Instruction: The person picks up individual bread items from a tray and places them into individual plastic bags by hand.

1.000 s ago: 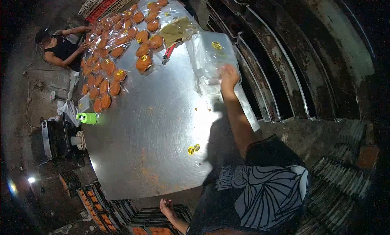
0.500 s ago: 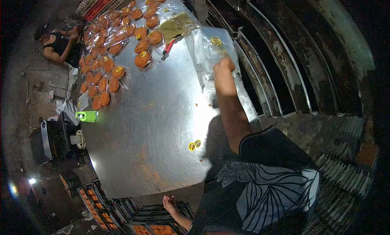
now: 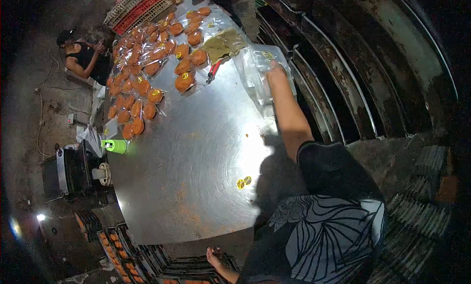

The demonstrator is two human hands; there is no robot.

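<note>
On table [image 3: 196, 151], bags [image 3: 253, 70] lengthwise along edge

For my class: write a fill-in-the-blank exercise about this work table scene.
The right hand touches a stack of clear plastic ____.
The wrapped buns on the metal table are ____ in colour.
The small object at the table's edge is bright ____.
Missing words: bags; orange; green.

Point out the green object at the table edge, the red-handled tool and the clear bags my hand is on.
green object [image 3: 116, 146], head view, middle of its green body.
red-handled tool [image 3: 214, 71], head view, on the red handles.
clear bags [image 3: 253, 73], head view, top bag left of the right hand [image 3: 275, 70].
</note>
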